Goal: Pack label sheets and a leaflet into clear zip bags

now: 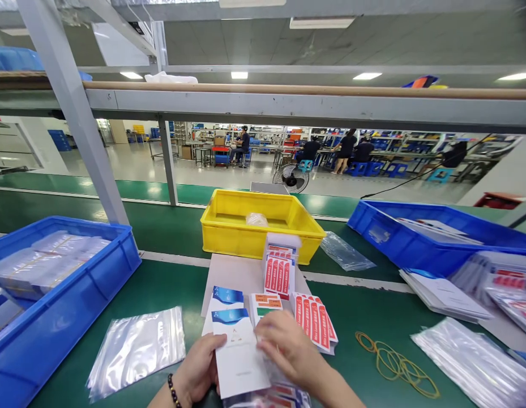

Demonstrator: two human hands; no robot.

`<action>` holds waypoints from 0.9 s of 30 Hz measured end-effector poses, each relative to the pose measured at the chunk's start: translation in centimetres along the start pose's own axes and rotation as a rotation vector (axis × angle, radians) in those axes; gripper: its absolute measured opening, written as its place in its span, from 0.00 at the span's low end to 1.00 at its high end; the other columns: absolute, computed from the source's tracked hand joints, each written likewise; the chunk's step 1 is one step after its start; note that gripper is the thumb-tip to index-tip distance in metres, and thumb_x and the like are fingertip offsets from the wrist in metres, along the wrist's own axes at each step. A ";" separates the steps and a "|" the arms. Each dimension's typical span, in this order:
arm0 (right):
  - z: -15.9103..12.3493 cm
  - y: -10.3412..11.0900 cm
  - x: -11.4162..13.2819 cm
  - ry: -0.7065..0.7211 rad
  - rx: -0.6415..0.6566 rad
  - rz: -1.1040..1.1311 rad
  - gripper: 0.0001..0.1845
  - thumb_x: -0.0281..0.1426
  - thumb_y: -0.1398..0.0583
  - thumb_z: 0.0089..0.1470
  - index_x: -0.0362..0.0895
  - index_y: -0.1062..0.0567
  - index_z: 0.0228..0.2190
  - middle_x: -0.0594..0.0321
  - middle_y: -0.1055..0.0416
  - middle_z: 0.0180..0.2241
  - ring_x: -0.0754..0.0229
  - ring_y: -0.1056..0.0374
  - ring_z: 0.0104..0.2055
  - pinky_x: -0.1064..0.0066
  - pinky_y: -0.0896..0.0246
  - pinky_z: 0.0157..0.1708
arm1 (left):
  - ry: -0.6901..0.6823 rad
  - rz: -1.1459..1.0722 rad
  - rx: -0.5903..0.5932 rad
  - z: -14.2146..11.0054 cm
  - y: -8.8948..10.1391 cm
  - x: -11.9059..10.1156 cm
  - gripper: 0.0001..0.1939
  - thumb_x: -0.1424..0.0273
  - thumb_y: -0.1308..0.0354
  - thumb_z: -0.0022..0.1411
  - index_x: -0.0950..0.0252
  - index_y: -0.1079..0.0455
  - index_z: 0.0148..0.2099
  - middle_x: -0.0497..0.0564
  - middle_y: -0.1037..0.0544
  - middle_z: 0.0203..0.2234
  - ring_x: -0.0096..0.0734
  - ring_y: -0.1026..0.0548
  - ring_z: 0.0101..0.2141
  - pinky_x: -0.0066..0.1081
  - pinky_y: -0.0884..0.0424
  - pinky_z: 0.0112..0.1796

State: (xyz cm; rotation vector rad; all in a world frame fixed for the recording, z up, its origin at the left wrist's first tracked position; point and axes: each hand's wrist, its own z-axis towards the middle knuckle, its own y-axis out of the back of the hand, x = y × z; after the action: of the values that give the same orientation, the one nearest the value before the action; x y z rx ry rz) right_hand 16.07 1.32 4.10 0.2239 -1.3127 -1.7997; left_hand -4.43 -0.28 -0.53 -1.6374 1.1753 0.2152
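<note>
My left hand (203, 362) is closed on the left edge of a white leaflet (239, 362) with a blue band at its top. At the leaflet's right edge is my right hand (288, 345), fingers curled together; what they pinch is hidden. Under the leaflet and right wrist lies a clear plastic bag (288, 394) with red printed pieces showing. Just beyond my hands are another blue-topped leaflet (226, 296), a card with orange and green print (266, 303), and red-and-white label sheets (313, 320). More red label sheets (279, 275) stand behind.
A yellow bin (246, 241) stands ahead, with blue bins at left (97, 283) and right (398, 241). Clear bags (137, 348) lie left; rubber bands (394, 362) and more bags (470, 362) lie right. A shelf beam (263, 105) crosses above. Several people sit or stand far off.
</note>
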 end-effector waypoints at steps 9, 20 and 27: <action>1.7 -0.9 -7.2 -0.538 0.153 -0.326 0.04 0.26 0.42 0.46 0.41 0.28 0.29 0.54 0.28 0.31 0.50 0.36 0.38 0.63 0.51 0.38 | 0.022 0.001 0.219 -0.9 -0.4 -0.6 0.16 0.68 0.37 0.47 0.71 0.28 0.39 0.60 0.21 0.33 0.46 0.25 0.39 0.42 0.35 0.44; 1.7 -1.0 -6.9 -0.607 0.063 -0.151 0.07 0.22 0.43 0.42 0.42 0.31 0.27 0.57 0.30 0.32 0.53 0.38 0.38 0.66 0.53 0.38 | 0.086 0.015 0.210 -1.0 -0.4 -0.2 0.17 0.68 0.34 0.44 0.71 0.28 0.37 0.60 0.21 0.32 0.46 0.24 0.38 0.41 0.33 0.43; 1.4 1.3 -8.5 -0.663 -0.191 0.111 0.11 0.32 0.49 0.52 0.44 0.33 0.21 0.64 0.32 0.23 0.60 0.37 0.27 0.72 0.48 0.27 | 0.158 -0.027 0.054 -0.9 -0.5 -0.3 0.15 0.67 0.36 0.47 0.74 0.29 0.34 0.61 0.21 0.28 0.48 0.23 0.35 0.41 0.31 0.39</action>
State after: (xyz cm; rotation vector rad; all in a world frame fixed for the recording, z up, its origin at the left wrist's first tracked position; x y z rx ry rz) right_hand 21.04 8.36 2.99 -0.5874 -1.5361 -1.9633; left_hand -4.59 -0.88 0.35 -1.6454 1.2656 0.0363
